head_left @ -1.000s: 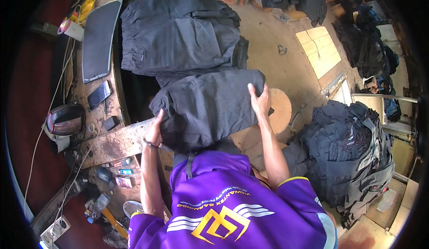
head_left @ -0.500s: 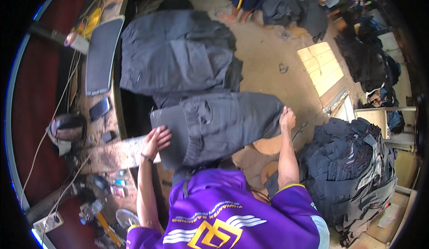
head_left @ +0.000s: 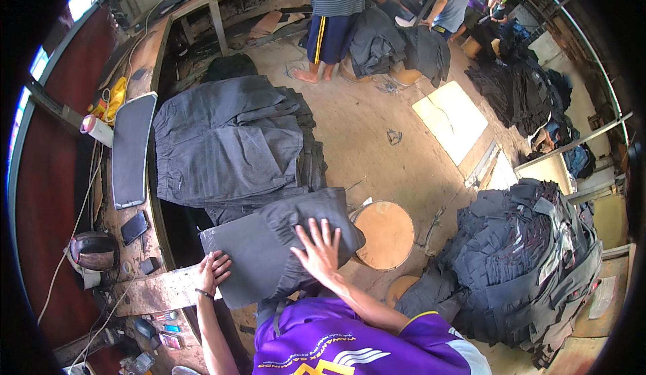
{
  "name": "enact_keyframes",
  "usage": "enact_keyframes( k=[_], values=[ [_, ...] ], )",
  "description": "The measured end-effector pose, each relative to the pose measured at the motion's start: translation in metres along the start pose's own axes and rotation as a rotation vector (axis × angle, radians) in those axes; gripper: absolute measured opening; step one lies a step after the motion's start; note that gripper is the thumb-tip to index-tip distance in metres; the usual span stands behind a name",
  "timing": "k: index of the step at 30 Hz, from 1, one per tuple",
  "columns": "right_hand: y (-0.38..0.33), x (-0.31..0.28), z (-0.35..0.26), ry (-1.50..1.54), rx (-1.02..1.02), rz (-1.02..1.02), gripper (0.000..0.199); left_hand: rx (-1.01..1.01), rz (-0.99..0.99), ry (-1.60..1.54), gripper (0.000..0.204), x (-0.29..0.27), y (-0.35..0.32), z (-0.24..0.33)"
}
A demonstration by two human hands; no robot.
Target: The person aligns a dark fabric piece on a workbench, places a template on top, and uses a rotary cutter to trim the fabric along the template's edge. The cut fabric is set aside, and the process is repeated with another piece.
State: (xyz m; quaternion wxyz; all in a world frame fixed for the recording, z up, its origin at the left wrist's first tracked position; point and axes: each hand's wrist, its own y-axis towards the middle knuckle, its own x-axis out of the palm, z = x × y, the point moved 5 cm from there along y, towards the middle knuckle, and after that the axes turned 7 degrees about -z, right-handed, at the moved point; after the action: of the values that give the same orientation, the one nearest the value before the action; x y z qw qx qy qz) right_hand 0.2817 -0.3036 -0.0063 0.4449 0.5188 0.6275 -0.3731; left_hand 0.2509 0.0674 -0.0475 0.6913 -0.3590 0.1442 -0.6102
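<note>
The garment (head_left: 316,217), dark and bunched, lies over the right part of a black board (head_left: 243,257), in front of the person and just on the near side of a stack (head_left: 229,150) of similar garments. The board's left end is bare; whether the rest runs inside the cloth or only beneath it, I cannot tell.

The right hand (head_left: 317,250) rests on the cloth near its gathered edge, fingers spread wide and nearly straight, pressing rather than pinching. The left hand (head_left: 214,272) is at the board's left edge, its fingers close together and slightly bent over the top; how firmly they grip, and where the thumb sits, cannot be told.

For good handling, I would let the left hand steady the board while the right smooths with a flat palm — even pressure, no clutching, or the cloth may crease. The gathered edge looks skewed against the board; keeping it square would probably help the cloth lie flat.

To the left, a phone (head_left: 134,228) lies on the counter (head_left: 158,293). To the right are a round stool (head_left: 383,236) and — farther over — a large dark heap (head_left: 518,260) of cloth.
</note>
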Motion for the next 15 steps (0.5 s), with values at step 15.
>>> enact_keyframes(
  k=[15],
  values=[
    [0.011,-0.199,0.279,0.282,0.482,0.332,0.063,0.033,0.050,0.137,0.041,0.016,-0.003,0.008]
  ],
)
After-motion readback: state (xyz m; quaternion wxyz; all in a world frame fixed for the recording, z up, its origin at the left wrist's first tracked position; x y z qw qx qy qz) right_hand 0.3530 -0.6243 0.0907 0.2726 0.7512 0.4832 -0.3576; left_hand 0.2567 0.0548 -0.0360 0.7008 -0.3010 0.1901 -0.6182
